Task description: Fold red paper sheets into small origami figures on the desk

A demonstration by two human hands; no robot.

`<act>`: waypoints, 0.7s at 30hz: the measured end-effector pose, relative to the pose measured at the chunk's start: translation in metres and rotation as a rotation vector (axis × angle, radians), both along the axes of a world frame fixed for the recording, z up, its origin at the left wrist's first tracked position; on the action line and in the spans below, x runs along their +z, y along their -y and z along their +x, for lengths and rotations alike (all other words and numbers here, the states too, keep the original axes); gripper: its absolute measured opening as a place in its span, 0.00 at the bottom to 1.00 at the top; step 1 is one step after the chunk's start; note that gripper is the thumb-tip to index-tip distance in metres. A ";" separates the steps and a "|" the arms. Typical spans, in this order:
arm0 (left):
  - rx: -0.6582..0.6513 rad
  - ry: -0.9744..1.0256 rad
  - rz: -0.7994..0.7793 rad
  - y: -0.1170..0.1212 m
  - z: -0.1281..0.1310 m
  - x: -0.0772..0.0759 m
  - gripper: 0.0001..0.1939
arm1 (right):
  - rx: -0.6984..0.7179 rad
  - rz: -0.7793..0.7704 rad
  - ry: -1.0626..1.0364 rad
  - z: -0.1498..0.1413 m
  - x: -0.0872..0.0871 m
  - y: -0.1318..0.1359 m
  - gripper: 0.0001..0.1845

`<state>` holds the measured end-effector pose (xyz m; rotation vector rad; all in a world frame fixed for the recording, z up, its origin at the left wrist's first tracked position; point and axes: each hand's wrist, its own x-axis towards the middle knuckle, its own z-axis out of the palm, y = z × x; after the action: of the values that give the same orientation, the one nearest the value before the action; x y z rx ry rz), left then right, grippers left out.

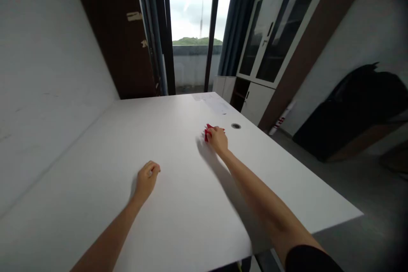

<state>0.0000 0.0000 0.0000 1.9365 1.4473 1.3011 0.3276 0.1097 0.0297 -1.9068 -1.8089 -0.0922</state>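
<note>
My right hand reaches far out over the white table, its fingers closed around a small red crumpled thing that looks like paper or cloth. Only its red edges show past my fingers. My left hand rests on the tabletop nearer to me, curled into a loose fist, and nothing shows in it.
A round cable hole sits just right of the red thing. A white wall borders the table on the left. Beyond stand a glass door, a white cabinet and a dark bag on the floor at right.
</note>
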 end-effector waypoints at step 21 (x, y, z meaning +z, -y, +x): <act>-0.235 0.258 -0.292 0.007 0.054 -0.028 0.19 | 0.540 0.164 -0.456 -0.090 -0.037 0.089 0.03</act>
<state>0.0544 -0.0068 -0.0277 1.6247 1.1701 1.1157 0.2375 0.0205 -0.0069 -1.1555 -1.8499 0.3420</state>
